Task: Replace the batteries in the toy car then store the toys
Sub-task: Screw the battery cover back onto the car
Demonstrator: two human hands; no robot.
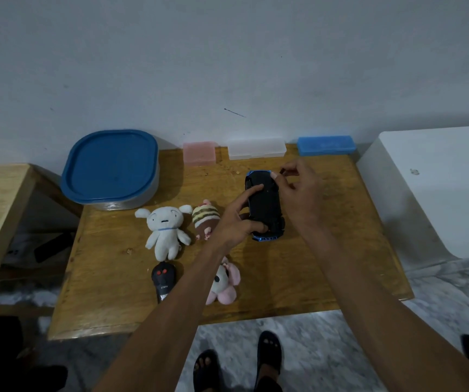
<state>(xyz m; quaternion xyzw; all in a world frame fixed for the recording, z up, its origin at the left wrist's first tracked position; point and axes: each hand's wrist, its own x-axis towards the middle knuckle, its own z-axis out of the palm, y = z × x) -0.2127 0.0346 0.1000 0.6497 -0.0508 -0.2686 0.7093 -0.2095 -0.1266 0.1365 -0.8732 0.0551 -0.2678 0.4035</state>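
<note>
Both bare forearms are reaching forward from the near edge of the tabletop toward its far right part, the left arm slanting in from the lower left. The left hand (234, 222) is gripping the toy car (266, 210), with its forefinger lying straight along the dark underside and its thumb curling under the near end. The right hand (302, 193) is arching over the car's far end, its thumb and fingertips pinched together and touching there.
</note>
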